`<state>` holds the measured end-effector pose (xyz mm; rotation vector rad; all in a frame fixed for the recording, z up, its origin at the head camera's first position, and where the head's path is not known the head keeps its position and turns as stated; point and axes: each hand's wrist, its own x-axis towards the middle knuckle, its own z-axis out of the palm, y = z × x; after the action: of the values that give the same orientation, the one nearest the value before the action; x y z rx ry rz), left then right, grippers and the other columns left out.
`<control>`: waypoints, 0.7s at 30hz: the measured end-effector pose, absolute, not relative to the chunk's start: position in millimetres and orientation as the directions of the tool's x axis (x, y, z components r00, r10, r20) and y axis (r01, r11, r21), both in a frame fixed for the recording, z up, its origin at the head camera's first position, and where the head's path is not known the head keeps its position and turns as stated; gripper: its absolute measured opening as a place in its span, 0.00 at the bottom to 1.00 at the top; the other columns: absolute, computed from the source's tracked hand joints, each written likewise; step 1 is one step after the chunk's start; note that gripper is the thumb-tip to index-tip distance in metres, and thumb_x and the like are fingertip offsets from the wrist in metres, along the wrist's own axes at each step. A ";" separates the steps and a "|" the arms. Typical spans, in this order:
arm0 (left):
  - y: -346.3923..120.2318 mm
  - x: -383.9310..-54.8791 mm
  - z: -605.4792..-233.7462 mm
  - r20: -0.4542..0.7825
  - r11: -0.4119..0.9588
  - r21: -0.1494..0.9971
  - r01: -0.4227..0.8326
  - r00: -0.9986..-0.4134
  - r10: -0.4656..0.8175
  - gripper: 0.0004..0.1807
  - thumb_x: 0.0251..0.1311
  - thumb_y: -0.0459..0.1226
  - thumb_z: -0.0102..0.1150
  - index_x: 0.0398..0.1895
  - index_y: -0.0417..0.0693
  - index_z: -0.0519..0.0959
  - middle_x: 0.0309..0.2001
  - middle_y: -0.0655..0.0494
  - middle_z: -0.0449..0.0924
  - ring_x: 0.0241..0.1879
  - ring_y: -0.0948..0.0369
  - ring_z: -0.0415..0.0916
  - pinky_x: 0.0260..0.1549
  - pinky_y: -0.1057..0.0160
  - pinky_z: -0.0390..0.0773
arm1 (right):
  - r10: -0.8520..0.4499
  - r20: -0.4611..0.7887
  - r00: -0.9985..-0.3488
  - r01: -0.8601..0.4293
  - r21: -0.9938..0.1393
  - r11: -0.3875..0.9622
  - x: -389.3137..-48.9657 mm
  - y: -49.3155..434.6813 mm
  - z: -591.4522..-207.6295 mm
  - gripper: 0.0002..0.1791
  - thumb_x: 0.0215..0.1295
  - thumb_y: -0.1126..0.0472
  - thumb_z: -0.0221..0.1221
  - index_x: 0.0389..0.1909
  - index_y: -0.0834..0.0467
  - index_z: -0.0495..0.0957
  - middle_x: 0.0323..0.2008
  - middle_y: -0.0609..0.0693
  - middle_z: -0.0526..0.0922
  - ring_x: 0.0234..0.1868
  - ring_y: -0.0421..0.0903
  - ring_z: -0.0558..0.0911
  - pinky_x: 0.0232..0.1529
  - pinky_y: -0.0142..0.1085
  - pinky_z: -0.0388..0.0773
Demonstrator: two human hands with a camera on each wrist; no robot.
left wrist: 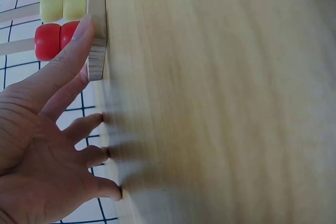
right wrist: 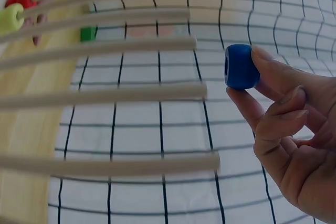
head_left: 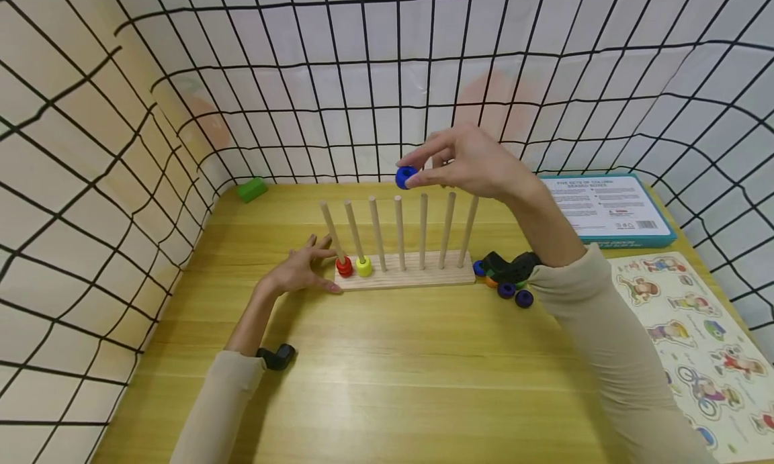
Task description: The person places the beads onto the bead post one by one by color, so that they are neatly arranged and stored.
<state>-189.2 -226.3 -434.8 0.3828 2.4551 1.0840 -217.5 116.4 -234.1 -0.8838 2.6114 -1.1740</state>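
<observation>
Between thumb and fingertips, my right hand (head_left: pixel 474 162) pinches a blue bead (right wrist: pixel 242 67) with a hole through it. In the head view, this bead is above the tops of the middle pegs. The wooden peg rack (head_left: pixel 411 279) has a row of several upright pegs on a flat base. Two red beads (left wrist: pixel 48 42) are stacked on its leftmost peg and two yellow beads (left wrist: pixel 74 4) on the one beside it. My left hand (head_left: pixel 296 269) grips the left end of the base between thumb and index finger, while its other fingertips touch the table.
Loose purple beads (head_left: pixel 524 298) and others in blue, orange and green lie at the rack's right end, partly hidden by the wrist camera. A green block (head_left: pixel 251 189) sits at the back left. To the right are a flat box (head_left: pixel 611 209) and a picture board (head_left: pixel 695 336).
</observation>
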 end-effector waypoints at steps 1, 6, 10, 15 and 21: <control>-226.0 -189.2 -434.9 -0.270 0.657 0.750 0.077 -0.871 0.410 0.45 0.54 0.39 0.79 0.74 0.37 0.69 0.84 0.42 0.40 0.83 0.39 0.19 0.70 0.23 0.16 | -0.580 0.097 -0.809 -0.457 -0.726 0.514 -217.1 109.8 -234.1 0.16 0.65 0.57 0.71 0.53 0.53 0.88 0.51 0.52 0.87 0.35 0.48 0.81 0.33 0.33 0.71; -225.4 -189.0 -434.8 -0.270 0.658 0.749 0.074 -0.874 0.405 0.44 0.54 0.39 0.79 0.73 0.36 0.70 0.84 0.41 0.40 0.83 0.38 0.20 0.69 0.23 0.16 | -0.615 0.065 -0.786 -0.442 -0.754 0.486 -215.1 83.5 -237.8 0.16 0.65 0.58 0.71 0.53 0.54 0.89 0.51 0.52 0.88 0.47 0.48 0.87 0.44 0.38 0.80; -224.2 -188.9 -434.5 -0.277 0.665 0.744 0.072 -0.872 0.404 0.44 0.54 0.40 0.79 0.73 0.37 0.70 0.84 0.41 0.40 0.82 0.37 0.20 0.70 0.23 0.16 | -0.616 0.044 -0.786 -0.425 -0.763 0.487 -214.0 73.0 -241.1 0.15 0.66 0.58 0.71 0.52 0.55 0.89 0.50 0.52 0.89 0.51 0.49 0.89 0.48 0.41 0.84; -223.4 -189.0 -434.2 -0.274 0.663 0.745 0.077 -0.871 0.409 0.44 0.55 0.40 0.79 0.73 0.37 0.70 0.84 0.40 0.40 0.82 0.37 0.20 0.69 0.23 0.16 | -0.601 0.030 -0.798 -0.410 -0.759 0.506 -214.0 70.0 -242.7 0.14 0.64 0.58 0.72 0.50 0.54 0.90 0.47 0.51 0.89 0.48 0.48 0.89 0.46 0.40 0.83; -223.0 -189.2 -433.5 -0.270 0.664 0.743 0.080 -0.873 0.407 0.44 0.54 0.40 0.79 0.73 0.37 0.70 0.84 0.40 0.40 0.82 0.37 0.20 0.69 0.22 0.16 | -0.622 0.010 -0.783 -0.416 -0.752 0.511 -212.9 68.8 -244.4 0.15 0.64 0.59 0.72 0.50 0.55 0.90 0.45 0.51 0.87 0.42 0.47 0.88 0.41 0.37 0.81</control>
<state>-189.2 -223.0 -433.5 0.3814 2.4652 1.0721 -212.9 68.8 -244.4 -0.8769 2.4938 -1.1368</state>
